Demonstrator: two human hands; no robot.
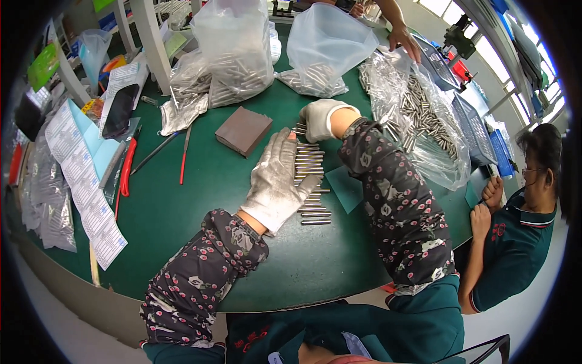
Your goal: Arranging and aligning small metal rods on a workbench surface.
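Directly under the left hand point(277, 182), which lies spread and flat, palm down, sits a row of metal pins point(312, 179); each pin's long axis runs left-right, the row stretching away from the body. Beyond it, the right hand point(319, 119) curls loosely over the row's far end, grip hidden.

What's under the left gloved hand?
The left hand lies flat on a row of metal pins on the green table. Pins show right of it; those beneath are hidden.
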